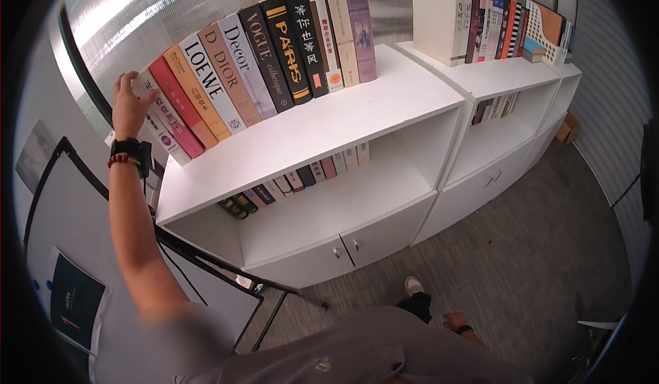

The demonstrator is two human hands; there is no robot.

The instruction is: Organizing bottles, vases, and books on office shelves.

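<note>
My left hand (129,107) is at the left end of a row of upright books on top of a white cabinet. Its fingers curl over the end white book (167,139), and the thumb lies across the spines. Beside that book stand a pale pink-edged book (177,121) and a red book (183,108), leaning slightly. More thick books follow, among them a white one (211,82), a tan one (231,82) and a black one with gold lettering (288,54). My right hand (454,320) hangs low beside my body, away from the shelves; its fingers are partly hidden.
The cabinet top (329,121) has an open shelf below with smaller books (309,175), above handled doors (329,255). A second cabinet (494,77) to the right carries more books and a perforated file holder (545,33). A whiteboard on a black-framed stand (206,260) is at left.
</note>
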